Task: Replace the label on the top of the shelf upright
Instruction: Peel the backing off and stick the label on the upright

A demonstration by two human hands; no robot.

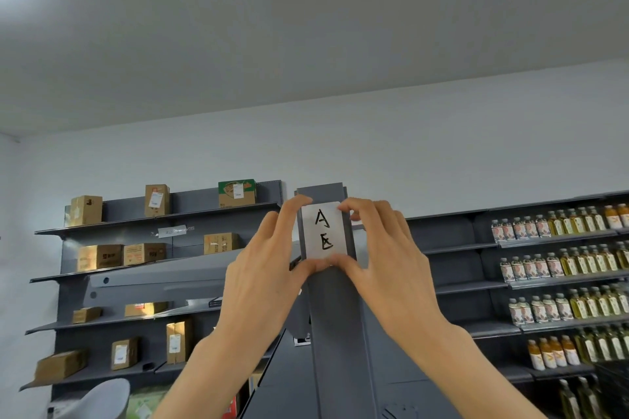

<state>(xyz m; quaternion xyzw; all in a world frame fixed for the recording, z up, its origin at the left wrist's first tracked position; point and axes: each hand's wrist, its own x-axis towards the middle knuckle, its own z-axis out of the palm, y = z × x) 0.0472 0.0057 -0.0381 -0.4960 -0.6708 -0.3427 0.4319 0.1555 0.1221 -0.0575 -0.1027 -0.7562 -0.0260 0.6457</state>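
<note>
- Left hand (269,269) and right hand (384,255), each grip pinching the label (325,230) edges against the shelf upright (337,316).
- Best: square it between grips, press flat.

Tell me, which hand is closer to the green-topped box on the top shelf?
Left. The left hand grips the label's left edge, just below and right of the green-topped box. The right hand grips the label's far side, farther away.

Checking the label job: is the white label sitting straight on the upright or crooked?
Straight. The white label has its long edges parallel to the sides of the grey shelf upright, held at its corners by the left hand and right hand.
</note>
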